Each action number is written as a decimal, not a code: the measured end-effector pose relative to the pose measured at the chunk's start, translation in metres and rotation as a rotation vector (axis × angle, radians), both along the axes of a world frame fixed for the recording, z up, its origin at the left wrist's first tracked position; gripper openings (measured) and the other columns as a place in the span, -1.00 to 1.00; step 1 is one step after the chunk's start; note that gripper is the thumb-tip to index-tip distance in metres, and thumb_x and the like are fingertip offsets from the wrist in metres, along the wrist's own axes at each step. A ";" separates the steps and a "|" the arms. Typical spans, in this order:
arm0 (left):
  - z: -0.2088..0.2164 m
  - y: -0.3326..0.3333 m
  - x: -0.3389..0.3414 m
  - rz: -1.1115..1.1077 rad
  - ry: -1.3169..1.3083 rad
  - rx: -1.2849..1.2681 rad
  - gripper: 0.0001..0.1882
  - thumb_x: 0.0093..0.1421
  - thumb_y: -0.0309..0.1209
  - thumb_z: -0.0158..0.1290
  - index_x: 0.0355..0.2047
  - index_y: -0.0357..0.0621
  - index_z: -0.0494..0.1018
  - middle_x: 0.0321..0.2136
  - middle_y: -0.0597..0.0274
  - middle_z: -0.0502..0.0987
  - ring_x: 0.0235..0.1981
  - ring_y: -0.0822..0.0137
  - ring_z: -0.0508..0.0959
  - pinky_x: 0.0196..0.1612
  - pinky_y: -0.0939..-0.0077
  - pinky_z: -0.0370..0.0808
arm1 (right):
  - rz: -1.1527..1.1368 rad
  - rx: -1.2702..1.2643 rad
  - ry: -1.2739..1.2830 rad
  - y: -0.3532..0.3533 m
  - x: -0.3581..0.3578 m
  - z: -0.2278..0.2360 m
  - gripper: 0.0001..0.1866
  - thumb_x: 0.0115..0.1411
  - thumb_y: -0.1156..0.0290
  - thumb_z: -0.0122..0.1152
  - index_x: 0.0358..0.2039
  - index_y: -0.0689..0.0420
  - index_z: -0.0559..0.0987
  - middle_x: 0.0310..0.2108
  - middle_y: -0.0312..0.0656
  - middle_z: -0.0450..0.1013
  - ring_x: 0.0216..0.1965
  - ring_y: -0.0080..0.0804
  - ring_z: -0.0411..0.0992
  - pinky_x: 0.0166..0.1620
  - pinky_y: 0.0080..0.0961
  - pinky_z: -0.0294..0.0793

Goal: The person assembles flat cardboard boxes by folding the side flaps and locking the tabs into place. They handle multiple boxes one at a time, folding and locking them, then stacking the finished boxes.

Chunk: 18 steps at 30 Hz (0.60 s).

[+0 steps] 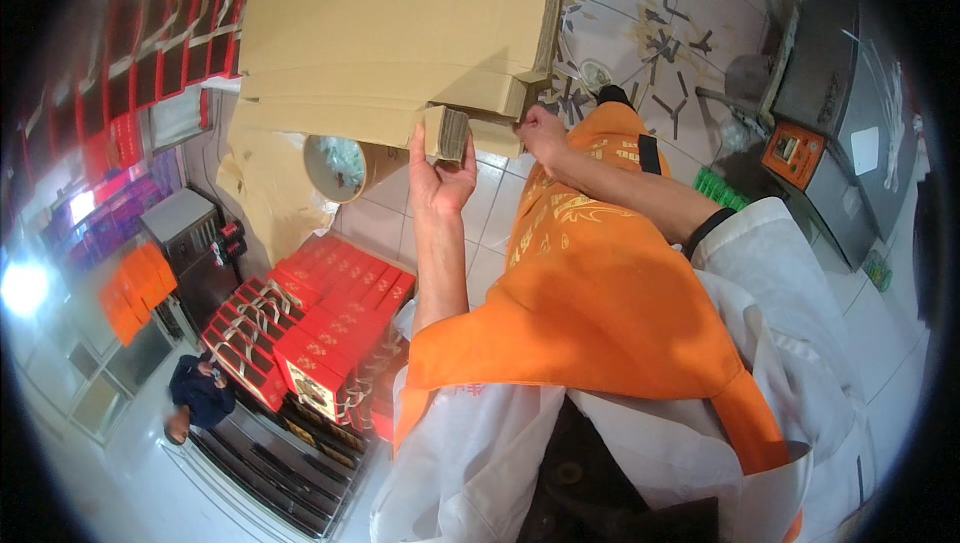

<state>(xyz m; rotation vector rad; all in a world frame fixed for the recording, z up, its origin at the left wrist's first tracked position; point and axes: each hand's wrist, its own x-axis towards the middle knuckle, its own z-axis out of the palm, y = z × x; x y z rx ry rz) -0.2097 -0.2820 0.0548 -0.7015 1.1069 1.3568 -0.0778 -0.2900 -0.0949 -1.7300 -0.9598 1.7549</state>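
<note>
A thick stack of flat brown cardboard sheets (400,23) fills the top middle, its slotted flaps toward me. My left hand (443,183), palm up, has its thumb and fingers on either side of a bundle of cardboard flaps (447,135) at the stack's near edge. The layered cut ends of that bundle face me. To its right, my right hand (546,139) is closed beside the stack's near right corner, by the neighbouring flaps (498,135). What its fingers hold, if anything, is hidden.
Cardboard scraps (665,48) litter the tiled floor at upper right, near a dark metal machine (825,93). A round bin (370,165) stands below the stack. Red gift boxes (335,288) are piled at left. Further off, a person (200,390) wears dark clothes.
</note>
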 end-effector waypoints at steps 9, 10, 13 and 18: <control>0.001 -0.003 -0.003 -0.006 -0.008 0.038 -0.69 0.00 -0.32 0.10 -0.24 -0.13 0.39 -0.27 0.22 0.47 -0.24 0.29 0.48 -0.13 0.37 0.45 | 0.210 0.220 -0.265 -0.005 0.008 -0.017 -0.80 -0.07 0.40 0.08 -0.44 0.26 0.41 -0.31 0.03 0.33 -0.23 -0.11 0.29 -0.16 -0.32 0.27; 0.001 -0.003 -0.003 -0.001 -0.001 0.030 -0.70 0.00 -0.32 0.10 -0.24 -0.13 0.39 -0.27 0.22 0.47 -0.24 0.29 0.48 -0.12 0.37 0.45 | 0.238 0.390 -0.371 -0.005 0.008 -0.016 -0.77 -0.07 0.38 0.09 -0.42 0.27 0.42 -0.28 0.03 0.32 -0.20 -0.11 0.27 -0.14 -0.28 0.24; 0.002 -0.003 -0.002 -0.003 0.003 0.035 -0.69 0.00 -0.32 0.10 -0.24 -0.13 0.39 -0.26 0.22 0.47 -0.23 0.28 0.47 -0.12 0.36 0.45 | 0.654 0.530 -0.654 -0.006 0.003 -0.011 -0.66 -0.08 0.28 0.12 -0.34 0.27 0.43 -0.25 0.01 0.30 -0.17 -0.08 0.24 -0.11 -0.18 0.19; 0.002 -0.002 -0.003 -0.006 0.023 0.032 -0.71 0.00 -0.32 0.09 -0.25 -0.14 0.40 -0.27 0.19 0.47 -0.23 0.24 0.48 -0.12 0.32 0.45 | 0.813 0.759 -0.697 0.005 -0.009 -0.022 -0.60 0.00 0.20 0.00 -0.22 0.21 0.43 -0.19 0.03 0.31 -0.14 -0.05 0.24 -0.08 -0.11 0.15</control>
